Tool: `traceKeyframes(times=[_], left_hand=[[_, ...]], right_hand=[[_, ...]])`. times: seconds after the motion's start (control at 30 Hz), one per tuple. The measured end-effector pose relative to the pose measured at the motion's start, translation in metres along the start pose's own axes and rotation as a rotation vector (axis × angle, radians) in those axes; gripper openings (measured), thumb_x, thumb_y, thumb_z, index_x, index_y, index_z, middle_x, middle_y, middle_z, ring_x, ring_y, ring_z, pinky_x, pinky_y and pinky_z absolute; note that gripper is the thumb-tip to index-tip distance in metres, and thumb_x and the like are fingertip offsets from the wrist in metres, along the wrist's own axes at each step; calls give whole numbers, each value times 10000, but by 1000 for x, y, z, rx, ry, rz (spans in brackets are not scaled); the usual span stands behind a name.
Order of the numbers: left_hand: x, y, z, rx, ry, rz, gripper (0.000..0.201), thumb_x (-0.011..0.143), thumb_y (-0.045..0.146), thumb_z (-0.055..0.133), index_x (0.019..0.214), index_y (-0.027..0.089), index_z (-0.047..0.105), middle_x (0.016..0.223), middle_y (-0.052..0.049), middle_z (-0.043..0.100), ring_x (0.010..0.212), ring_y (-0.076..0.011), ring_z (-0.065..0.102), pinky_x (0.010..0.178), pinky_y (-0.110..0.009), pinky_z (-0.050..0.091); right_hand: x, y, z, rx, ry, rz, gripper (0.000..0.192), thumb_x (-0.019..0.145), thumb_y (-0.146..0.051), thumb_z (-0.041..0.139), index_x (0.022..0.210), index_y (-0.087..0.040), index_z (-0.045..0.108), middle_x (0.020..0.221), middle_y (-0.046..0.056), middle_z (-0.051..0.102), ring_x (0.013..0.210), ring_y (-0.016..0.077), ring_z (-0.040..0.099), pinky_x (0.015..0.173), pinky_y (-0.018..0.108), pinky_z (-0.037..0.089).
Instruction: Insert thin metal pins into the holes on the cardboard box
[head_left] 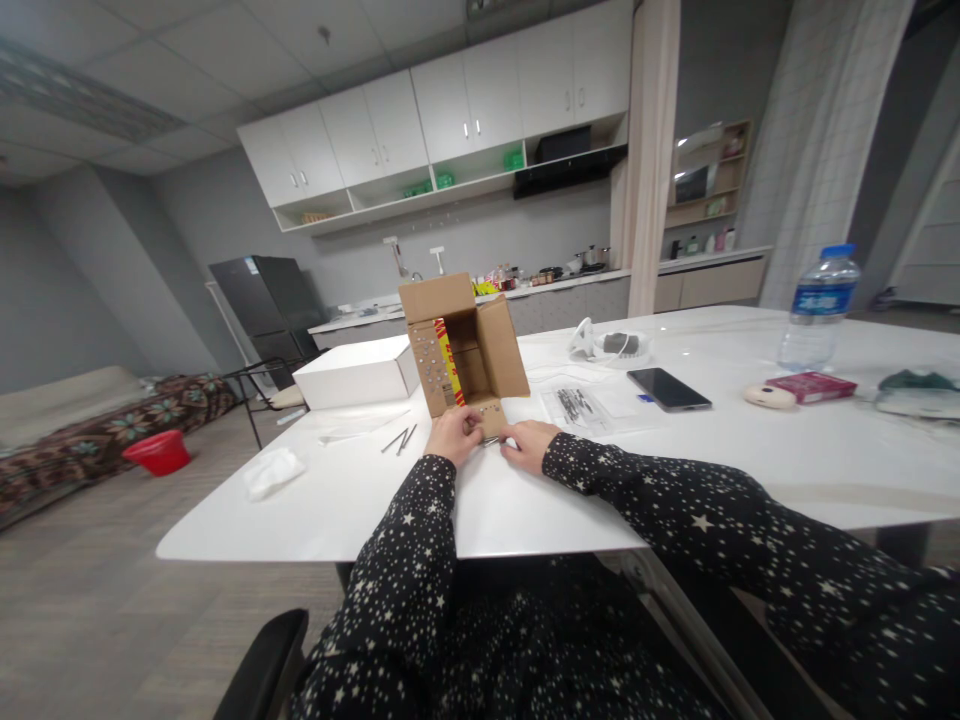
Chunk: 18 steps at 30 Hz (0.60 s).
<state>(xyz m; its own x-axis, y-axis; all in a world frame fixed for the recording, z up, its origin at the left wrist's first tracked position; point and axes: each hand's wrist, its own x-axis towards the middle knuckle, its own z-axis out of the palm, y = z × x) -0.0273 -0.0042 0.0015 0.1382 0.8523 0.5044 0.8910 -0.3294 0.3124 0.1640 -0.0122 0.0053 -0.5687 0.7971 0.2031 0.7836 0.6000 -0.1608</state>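
An open cardboard box (485, 370) stands on the white table with its flaps spread and its opening facing me. Rows of small shiny dots cover its left flap (427, 365), beside a strip of yellow and red tape (450, 365). My left hand (452, 436) is closed at the box's lower front flap, fingers bent and pressed together; what they pinch is too small to make out. Close by on the right, my right hand (529, 444) has its fingers curled down by a small silvery piece (490, 440) at the flap's front edge. Its grip is partly hidden.
Several long nails or screws (403, 440) lie left of my hands, near a crumpled tissue (274, 472). A white box (356, 372) stands behind them. Rightward are a clear plastic bag (581, 408), a phone (669, 389), a pink box (812, 386) and a water bottle (817, 305).
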Motion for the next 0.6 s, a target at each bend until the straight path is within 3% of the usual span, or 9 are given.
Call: traceKeyframes(times=[0.27, 0.6], left_hand=[[-1, 4, -9, 121, 100, -249, 142, 749, 266, 547, 880, 225, 582, 933, -46, 608, 966, -220, 550, 847, -381, 384], [-1, 3, -4, 164, 78, -272, 153, 819, 292, 484, 930, 237, 575, 1026, -58, 589, 1037, -230, 520, 890, -422, 361]], right_hand=[[0, 1, 0, 9, 1, -31, 351, 813, -369, 398, 1048, -247, 628, 928, 67, 682, 859, 229, 620, 666, 301, 426], [2, 3, 4, 2, 19, -14, 341, 813, -374, 410, 1042, -255, 633, 926, 64, 684, 862, 234, 623, 682, 312, 434]])
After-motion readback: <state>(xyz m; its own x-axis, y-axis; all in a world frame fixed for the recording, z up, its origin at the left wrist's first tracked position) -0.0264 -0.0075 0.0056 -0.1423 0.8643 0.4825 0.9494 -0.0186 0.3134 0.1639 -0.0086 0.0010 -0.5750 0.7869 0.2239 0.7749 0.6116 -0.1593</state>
